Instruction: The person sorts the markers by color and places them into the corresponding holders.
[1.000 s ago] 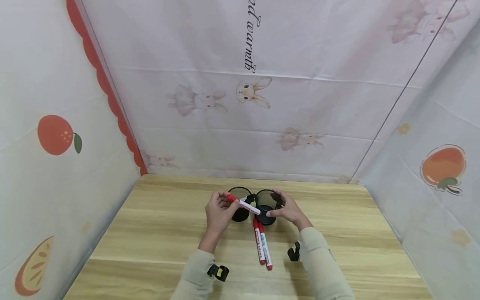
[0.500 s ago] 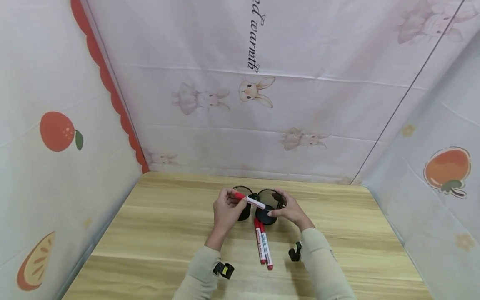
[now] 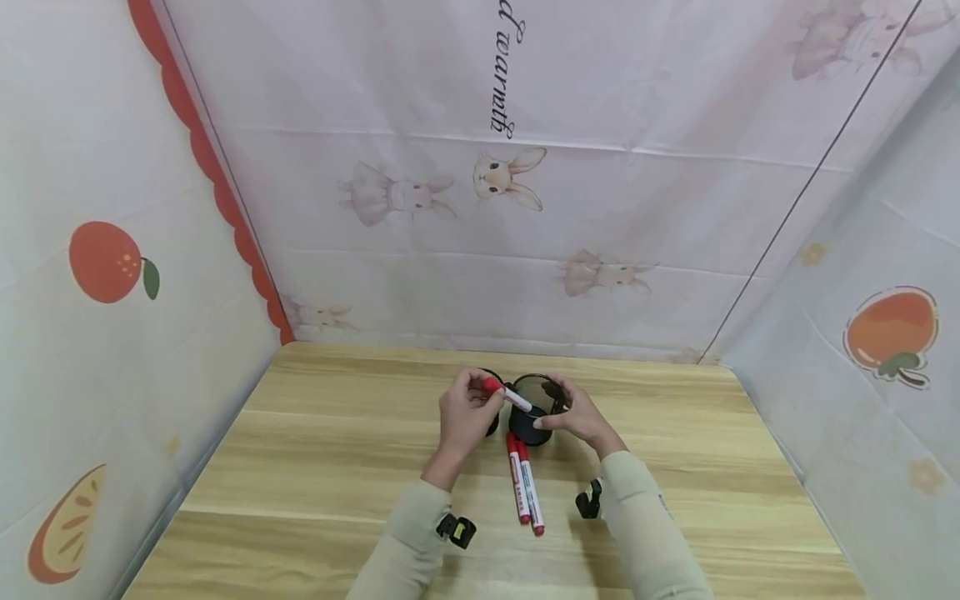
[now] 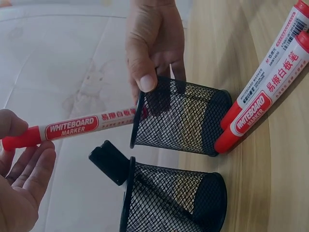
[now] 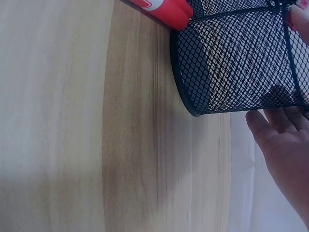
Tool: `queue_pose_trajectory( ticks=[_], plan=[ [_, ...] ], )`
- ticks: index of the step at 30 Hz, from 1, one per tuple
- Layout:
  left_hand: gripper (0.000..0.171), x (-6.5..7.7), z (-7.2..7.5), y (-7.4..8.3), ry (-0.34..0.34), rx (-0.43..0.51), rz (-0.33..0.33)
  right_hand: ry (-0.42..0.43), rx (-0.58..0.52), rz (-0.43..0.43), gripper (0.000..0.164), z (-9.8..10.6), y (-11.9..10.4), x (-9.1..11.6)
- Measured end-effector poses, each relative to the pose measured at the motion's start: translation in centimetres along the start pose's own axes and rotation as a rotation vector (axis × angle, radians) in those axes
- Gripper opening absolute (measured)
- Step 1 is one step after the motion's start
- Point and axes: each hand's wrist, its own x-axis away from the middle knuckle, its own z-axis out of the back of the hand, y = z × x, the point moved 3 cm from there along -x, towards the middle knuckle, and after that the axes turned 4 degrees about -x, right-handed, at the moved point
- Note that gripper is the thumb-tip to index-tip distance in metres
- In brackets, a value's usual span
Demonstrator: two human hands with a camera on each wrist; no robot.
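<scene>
My left hand (image 3: 467,417) pinches a red-and-white whiteboard marker (image 4: 72,128) by its red cap. The marker's far end is at the mouth of a black mesh pen holder (image 4: 188,118), just inside the rim. My right hand (image 3: 587,421) grips this holder, thumb at the rim and fingers behind it; the right wrist view shows those fingers (image 5: 275,123) along the mesh. Beside it stands a second mesh pen holder (image 4: 176,198), partly hidden by my left hand in the head view. A black flat-ended object (image 4: 110,162) sticks out of it.
Two more red whiteboard markers (image 3: 519,483) lie side by side on the wooden table (image 3: 315,467), cap ends close to the gripped holder's base. Printed cloth walls (image 3: 420,292) stand behind the table and at both sides.
My left hand has moved right and slightly away from me, bringing the marker's end over and into the holder's mouth. My right hand stays on the holder.
</scene>
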Motion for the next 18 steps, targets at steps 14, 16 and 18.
queue_pose_trajectory(
  ticks=[14, 16, 18],
  plan=[
    [0.020, -0.3, -1.5, 0.4, -0.097, -0.414, -0.267, -0.013, -0.060, 0.000, 0.089, 0.1, 0.2, -0.2],
    [0.017, -0.3, -1.7, 0.6, -0.110, -0.469, -0.288, -0.017, -0.073, 0.001, 0.088, 0.1, 0.3, -0.3],
    [0.016, -0.3, -1.8, 0.8, -0.124, -0.518, -0.293, -0.019, -0.082, 0.003, 0.087, 0.1, 0.4, -0.3]
  ],
)
